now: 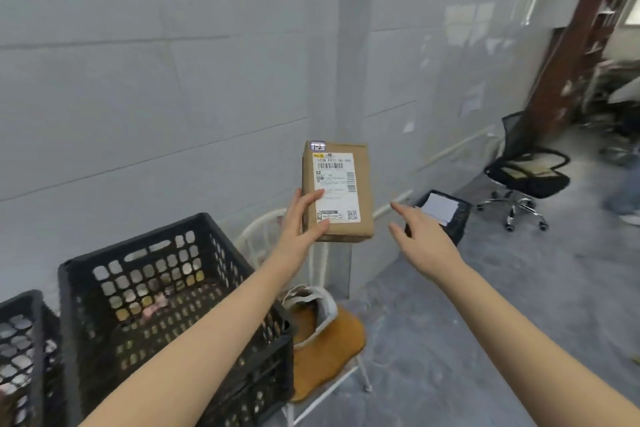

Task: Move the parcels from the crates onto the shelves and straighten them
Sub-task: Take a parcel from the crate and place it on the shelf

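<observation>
Holding the parcel (337,184) upright, left hand (299,225) grips its left edge; right hand (424,236) hovers near, fingers spread, empty. Steady both sides before shelving.

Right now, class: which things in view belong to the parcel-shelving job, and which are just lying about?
Job: parcel, held by the left hand; large black crate; right hand, free.
Lying about: office chair; cushioned white chair.

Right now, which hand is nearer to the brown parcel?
Left. The left hand grips the brown parcel at its lower left edge; the right hand hovers open to its right, not touching.
</observation>
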A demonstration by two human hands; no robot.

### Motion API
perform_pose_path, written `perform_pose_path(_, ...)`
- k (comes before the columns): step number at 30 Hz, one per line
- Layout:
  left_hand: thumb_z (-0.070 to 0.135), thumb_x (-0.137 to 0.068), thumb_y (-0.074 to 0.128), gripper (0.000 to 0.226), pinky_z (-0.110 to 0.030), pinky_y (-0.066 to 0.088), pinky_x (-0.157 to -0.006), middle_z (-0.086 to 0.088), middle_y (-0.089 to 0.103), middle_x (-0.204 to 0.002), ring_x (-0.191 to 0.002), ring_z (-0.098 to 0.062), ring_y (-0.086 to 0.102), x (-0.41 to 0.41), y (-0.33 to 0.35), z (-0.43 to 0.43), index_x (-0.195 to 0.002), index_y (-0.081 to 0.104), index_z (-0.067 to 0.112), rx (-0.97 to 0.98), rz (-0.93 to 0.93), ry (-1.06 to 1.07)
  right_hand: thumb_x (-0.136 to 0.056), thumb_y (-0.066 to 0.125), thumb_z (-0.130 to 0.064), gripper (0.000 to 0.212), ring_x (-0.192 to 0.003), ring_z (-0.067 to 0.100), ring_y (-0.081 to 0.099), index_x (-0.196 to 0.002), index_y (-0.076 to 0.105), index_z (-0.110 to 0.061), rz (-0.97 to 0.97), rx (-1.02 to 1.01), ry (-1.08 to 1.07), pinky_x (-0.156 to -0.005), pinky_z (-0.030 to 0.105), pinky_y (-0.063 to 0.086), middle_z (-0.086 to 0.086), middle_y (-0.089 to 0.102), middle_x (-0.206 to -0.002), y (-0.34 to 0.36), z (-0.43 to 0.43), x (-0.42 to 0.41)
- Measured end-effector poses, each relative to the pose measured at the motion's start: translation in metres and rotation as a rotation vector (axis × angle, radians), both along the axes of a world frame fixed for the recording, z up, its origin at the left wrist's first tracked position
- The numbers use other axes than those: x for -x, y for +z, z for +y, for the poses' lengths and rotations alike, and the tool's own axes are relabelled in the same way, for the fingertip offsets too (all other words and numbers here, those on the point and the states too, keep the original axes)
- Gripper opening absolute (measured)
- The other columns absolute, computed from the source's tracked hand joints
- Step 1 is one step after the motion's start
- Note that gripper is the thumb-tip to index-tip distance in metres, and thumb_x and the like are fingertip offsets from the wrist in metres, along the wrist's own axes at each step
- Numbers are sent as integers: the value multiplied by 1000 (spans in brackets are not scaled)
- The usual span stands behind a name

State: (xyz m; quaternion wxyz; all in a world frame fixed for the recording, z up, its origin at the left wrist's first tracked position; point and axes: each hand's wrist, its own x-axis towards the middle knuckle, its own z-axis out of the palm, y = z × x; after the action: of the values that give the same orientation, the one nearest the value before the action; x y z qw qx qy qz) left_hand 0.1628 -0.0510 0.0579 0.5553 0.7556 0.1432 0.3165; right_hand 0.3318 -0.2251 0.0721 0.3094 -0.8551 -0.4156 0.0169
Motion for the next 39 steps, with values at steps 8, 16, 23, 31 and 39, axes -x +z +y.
perform_pose_path(8,46,-82,63,51,-32,17,-119,5,13,-165,-147,-2,15,-198,-8,-50,-128,46,61,-125,-40,-344,-102,39,-42,50,-145,23,25,-151,29,-34,25,93,-351,-119,50,17,-2,38,-153,7,-97,-115)
perform_pose_path(16,54,-82,60,50,-43,18,-122,9,17,-164,-148,1,15,-380,3,-103,-129,45,61,-153,-117,-722,-102,36,-44,49,-142,16,30,-150,29,-36,32,82,-702,-118,48,19,-6,38,-153,17,-168,-204)
perform_pose_path(23,52,-83,59,49,-34,19,-120,13,20,-162,-146,8,16,-498,-5,-169,-130,46,58,-95,-185,-972,-101,38,-47,50,-140,12,35,-149,31,-39,63,75,-955,-113,34,31,-10,38,-153,8,-233,-270)
perform_pose_path(31,50,-87,62,51,-58,33,-115,17,22,-160,-149,-7,21,-655,-23,-256,-136,47,45,-34,-243,-1116,-103,40,-40,48,-141,15,35,-150,32,-34,27,95,-1084,-113,30,27,-6,38,-153,13,-310,-394)
perform_pose_path(39,51,-87,60,53,-57,34,-114,17,24,-159,-148,-8,23,-805,-12,-332,-138,45,46,-5,-221,-1151,-101,41,-46,51,-141,15,36,-150,28,-38,92,86,-1138,-114,35,29,-6,37,-155,16,-376,-536)
